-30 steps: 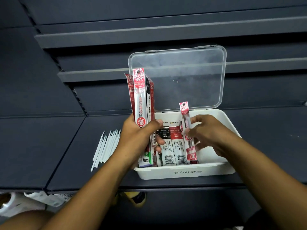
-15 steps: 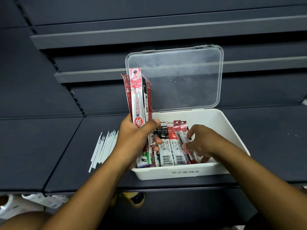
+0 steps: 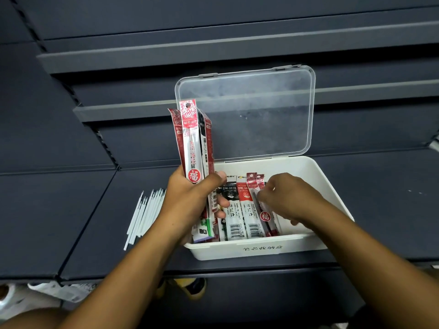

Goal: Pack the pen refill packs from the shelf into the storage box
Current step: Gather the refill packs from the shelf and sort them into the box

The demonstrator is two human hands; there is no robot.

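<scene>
The white storage box (image 3: 327, 184) sits on the dark shelf, its clear lid (image 3: 247, 115) standing open behind it. Several pen refill packs (image 3: 240, 214) lie flat side by side in its left half. My left hand (image 3: 190, 203) grips an upright bundle of red and white refill packs (image 3: 192, 143) over the box's left edge. My right hand (image 3: 289, 198) is low inside the box, fingers pinched on a red refill pack (image 3: 263, 214) lying flat beside the others.
A row of loose white refill tubes (image 3: 145, 212) lies on the dark shelf (image 3: 59, 210) left of the box. More shelf ledges rise behind. Below the shelf edge are a yellow shoe (image 3: 190, 288) and some papers on the floor.
My right hand has lowered the red pack from upright to flat among the packs in the box. The left hand has kept its bundle upright in nearly the same place.
</scene>
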